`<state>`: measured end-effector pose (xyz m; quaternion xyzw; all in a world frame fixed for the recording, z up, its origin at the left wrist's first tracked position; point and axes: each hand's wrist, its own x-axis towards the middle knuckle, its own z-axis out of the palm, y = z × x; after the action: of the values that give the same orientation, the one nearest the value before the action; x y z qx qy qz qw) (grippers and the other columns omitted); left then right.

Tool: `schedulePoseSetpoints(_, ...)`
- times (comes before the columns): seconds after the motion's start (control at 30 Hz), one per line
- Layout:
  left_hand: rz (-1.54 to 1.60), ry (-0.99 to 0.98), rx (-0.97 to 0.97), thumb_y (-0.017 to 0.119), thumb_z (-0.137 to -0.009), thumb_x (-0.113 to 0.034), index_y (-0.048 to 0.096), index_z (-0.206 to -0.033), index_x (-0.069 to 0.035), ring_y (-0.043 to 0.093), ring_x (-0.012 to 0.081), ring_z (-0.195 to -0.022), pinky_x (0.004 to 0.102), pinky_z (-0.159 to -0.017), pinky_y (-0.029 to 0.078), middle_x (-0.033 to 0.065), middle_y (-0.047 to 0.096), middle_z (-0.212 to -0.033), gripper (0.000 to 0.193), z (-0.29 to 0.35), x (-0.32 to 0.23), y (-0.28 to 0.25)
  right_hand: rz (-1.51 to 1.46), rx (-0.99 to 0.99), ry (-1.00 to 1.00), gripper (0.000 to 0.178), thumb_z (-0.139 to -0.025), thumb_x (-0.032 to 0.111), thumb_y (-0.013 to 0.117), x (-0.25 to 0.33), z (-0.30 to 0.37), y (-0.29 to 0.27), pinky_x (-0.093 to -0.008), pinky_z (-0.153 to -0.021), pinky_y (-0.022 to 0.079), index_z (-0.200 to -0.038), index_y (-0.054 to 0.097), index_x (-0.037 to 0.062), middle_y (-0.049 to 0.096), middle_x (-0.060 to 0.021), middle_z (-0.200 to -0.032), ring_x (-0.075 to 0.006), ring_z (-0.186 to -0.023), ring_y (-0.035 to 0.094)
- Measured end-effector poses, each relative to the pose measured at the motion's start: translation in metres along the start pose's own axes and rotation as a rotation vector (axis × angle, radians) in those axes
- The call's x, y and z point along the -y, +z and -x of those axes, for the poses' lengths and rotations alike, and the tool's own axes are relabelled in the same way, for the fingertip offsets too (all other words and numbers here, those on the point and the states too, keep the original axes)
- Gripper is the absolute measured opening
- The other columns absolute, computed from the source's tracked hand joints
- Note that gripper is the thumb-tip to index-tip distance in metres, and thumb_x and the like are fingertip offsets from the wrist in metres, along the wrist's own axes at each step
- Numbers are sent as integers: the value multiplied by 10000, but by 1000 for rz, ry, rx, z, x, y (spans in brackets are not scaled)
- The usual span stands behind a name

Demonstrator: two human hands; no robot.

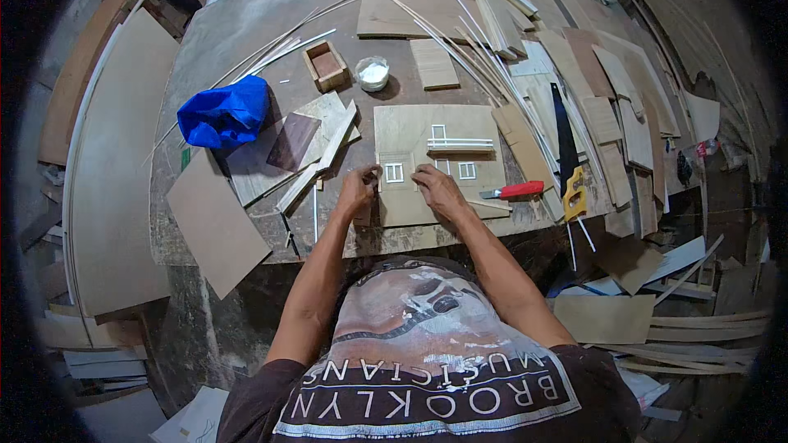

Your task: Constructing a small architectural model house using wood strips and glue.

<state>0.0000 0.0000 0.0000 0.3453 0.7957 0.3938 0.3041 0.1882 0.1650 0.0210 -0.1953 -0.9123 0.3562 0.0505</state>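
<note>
A thin plywood panel (394,127) lies in front of me on the table. Small white window frames sit on it, one window frame (395,173) directly between my hands and another small frame (467,170) farther right. A white porch-like piece (460,144) spans the panel's upper right part. My left hand (358,190) is at the panel's left edge, fingertips pinched together beside the window frame. On the frame's other side my right hand (440,192) rests over the panel with bent, closed fingers. Whatever either hand pinches is too small or hidden to make out.
Right of the panel lie a red-handled utility knife (515,189) and a yellow-handled handsaw (568,148). A tub of white paste (372,73), a wooden box (326,66) and a blue cloth bundle (224,112) stand beyond. Wood strips and offcuts (616,98) crowd the right side.
</note>
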Motion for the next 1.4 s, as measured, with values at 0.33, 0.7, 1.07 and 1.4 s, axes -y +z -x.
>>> schedulePoseSetpoints(0.33,74,-4,51,681,-748,14,645,-1217,-26,690,263,-929,363,-842,535,175,716,-1002,472,11,-19,-7,1,-64,-81,303,-850,75,658,11,3,-8,-414,-937,513,-1148,661,20,607,-148,-1243,-352,-1091,617)
schedulePoseSetpoints(0.7,-24,79,37,755,-753,-31,615,-1275,-35,666,258,-997,353,-876,528,176,693,-1095,540,9,-5,-3,70,-88,-93,274,-840,55,646,12,5,-3,-421,-918,516,-1111,635,20,599,-148,-1225,-358,-1076,615)
schedulePoseSetpoints(1.07,-2,40,83,743,-755,-62,610,-1295,-59,652,302,-1045,371,-923,504,191,662,-1153,556,10,-8,-5,102,-96,-118,288,-829,47,641,6,5,3,-440,-904,521,-1115,628,23,590,-171,-1227,-387,-1073,608)
schedulePoseSetpoints(1.4,65,66,79,699,-767,-8,597,-1289,-7,664,226,-915,339,-845,517,158,702,-1002,532,11,-10,-7,135,-66,-102,338,-843,74,636,13,9,-2,-468,-893,513,-1180,615,55,579,-165,-1249,-379,-1053,617)
